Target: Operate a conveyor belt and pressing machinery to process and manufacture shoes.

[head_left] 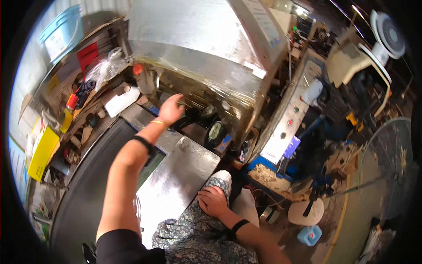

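My left hand reaches forward to the opening under a large metal hood. Its fingers look curled, and whatever they hold, if anything, is hidden. Just right of it are round dial gauges in dark housings. Below that hand lies a flat metal plate with a worn, shiny surface. My right hand rests on the dark patterned cloth over my leg, fingers laid over it and holding nothing.
A dark belt runs along the left, beside a cluttered shelf with a white container and a yellow sign. On the right stand a panel with buttons, a stool, a blue jug and a large fan.
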### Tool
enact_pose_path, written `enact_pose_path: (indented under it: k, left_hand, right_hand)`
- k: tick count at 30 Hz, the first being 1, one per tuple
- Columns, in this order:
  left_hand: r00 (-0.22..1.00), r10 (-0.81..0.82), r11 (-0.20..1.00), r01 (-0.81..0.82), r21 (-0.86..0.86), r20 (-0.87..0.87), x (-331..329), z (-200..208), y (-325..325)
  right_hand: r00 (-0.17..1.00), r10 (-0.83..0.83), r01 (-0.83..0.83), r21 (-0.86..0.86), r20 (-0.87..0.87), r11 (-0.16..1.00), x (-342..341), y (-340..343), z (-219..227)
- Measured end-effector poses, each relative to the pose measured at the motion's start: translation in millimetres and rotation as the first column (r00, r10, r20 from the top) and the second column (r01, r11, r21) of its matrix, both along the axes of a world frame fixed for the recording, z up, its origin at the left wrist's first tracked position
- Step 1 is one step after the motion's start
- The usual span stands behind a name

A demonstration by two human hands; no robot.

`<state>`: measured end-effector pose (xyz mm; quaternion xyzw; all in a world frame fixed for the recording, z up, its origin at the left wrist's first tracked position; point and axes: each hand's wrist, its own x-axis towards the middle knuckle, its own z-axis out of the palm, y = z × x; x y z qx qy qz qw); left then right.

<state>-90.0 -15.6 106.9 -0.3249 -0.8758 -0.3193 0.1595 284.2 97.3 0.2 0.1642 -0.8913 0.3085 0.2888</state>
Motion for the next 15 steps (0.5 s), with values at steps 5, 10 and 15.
enact_pose_path:
  k: [5, 10, 15]
  left_hand:
    - [0.968, -0.234, 0.915, 0.188, -0.358, -0.088, 74, 34, -146]
    - [0.811, 0.572, 0.570, -0.503, -0.650, -0.126, 179, -74, -421]
    - [0.274, 0.927, 0.358, -0.452, -0.817, 0.255, 389, -100, -616]
  right_hand:
    - [1.000, -0.012, 0.012, -0.034, 0.003, 0.999, 8, -7, -11]
    - [0.999, -0.043, 0.042, -0.069, -0.004, 0.997, 24, -3, -14]
    - [1.000, -0.013, 0.013, -0.091, -0.007, 0.996, 24, -10, -12]
